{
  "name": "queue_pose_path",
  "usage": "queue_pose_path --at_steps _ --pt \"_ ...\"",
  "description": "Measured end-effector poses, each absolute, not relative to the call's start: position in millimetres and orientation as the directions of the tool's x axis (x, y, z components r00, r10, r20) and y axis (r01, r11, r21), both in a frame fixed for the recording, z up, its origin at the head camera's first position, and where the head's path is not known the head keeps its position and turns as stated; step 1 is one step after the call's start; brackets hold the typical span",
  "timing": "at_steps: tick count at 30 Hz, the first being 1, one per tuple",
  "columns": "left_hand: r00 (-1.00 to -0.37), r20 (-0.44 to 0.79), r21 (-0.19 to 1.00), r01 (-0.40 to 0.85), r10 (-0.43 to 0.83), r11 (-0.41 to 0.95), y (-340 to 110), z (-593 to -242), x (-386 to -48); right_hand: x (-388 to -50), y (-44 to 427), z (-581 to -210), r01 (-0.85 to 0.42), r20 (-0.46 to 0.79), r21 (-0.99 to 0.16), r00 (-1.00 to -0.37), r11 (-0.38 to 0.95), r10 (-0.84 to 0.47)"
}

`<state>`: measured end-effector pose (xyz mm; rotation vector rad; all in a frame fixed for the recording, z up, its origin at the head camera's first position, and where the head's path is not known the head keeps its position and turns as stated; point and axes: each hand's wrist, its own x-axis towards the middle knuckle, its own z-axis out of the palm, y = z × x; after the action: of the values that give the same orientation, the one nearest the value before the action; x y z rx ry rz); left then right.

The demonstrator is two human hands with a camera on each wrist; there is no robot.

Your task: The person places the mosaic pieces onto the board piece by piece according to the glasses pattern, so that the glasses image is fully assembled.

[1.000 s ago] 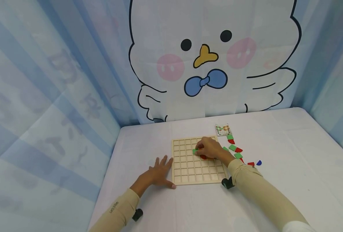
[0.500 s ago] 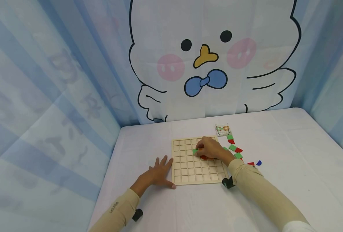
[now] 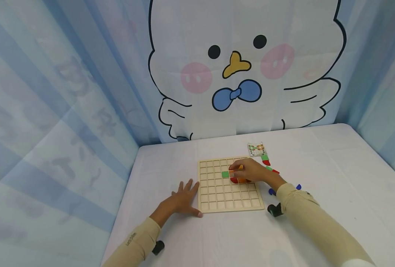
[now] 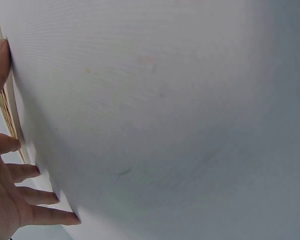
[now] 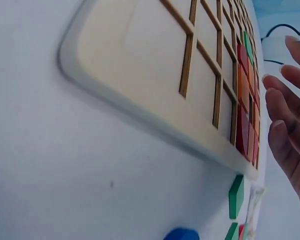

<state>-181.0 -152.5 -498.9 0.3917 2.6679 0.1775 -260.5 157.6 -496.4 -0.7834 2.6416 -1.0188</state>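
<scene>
A pale wooden grid board (image 3: 217, 198) lies on the white table. My left hand (image 3: 183, 199) rests beside its left edge with fingers spread, the thumb at the near left corner; in the left wrist view, fingers touch the board's rim. A green square tile (image 3: 225, 174) sits in a grid cell. My right hand (image 3: 252, 170) hovers over the upper right of the board, its fingers loosely bent and holding nothing, as the right wrist view shows. Red and orange tiles (image 5: 243, 132) fill cells under that hand, which partly hides them in the head view.
A small pattern card (image 3: 256, 149) lies beyond the board's far right corner. Loose green and red tiles (image 3: 266, 162) trail down from it, partly behind the right forearm. Blue pieces (image 3: 272, 191) lie near the right wrist. A printed curtain (image 3: 237, 118) hangs behind the table.
My right hand has let go of the green tile, which stays in its cell, and has drawn back to the right. More red and orange tiles show. The left hand has stayed still.
</scene>
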Motion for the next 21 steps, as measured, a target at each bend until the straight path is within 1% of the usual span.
queue_pose_path --at_steps 7,11,17,21 --pt "-0.866 -0.404 0.188 0.236 0.294 0.953 -150.7 -498.5 -180.7 -264.7 195.0 -490.9 -0.349 0.045 -0.668 -0.901 0.658 -0.432" --pt "-0.863 -0.406 0.196 0.239 0.301 0.951 -152.7 -500.9 -181.6 -269.9 213.0 -489.3 -0.28 0.021 -0.647 -0.936 0.709 -0.35" --pt "-0.859 -0.408 0.2 0.246 0.309 0.948 -153.8 -502.1 -183.5 -276.7 238.4 -493.4 -0.137 -0.029 -0.593 -0.981 0.794 -0.191" --pt "-0.86 -0.41 0.19 0.244 0.303 0.951 -154.1 -501.9 -184.2 -280.6 248.7 -496.3 -0.034 -0.062 -0.565 -0.995 0.825 -0.083"
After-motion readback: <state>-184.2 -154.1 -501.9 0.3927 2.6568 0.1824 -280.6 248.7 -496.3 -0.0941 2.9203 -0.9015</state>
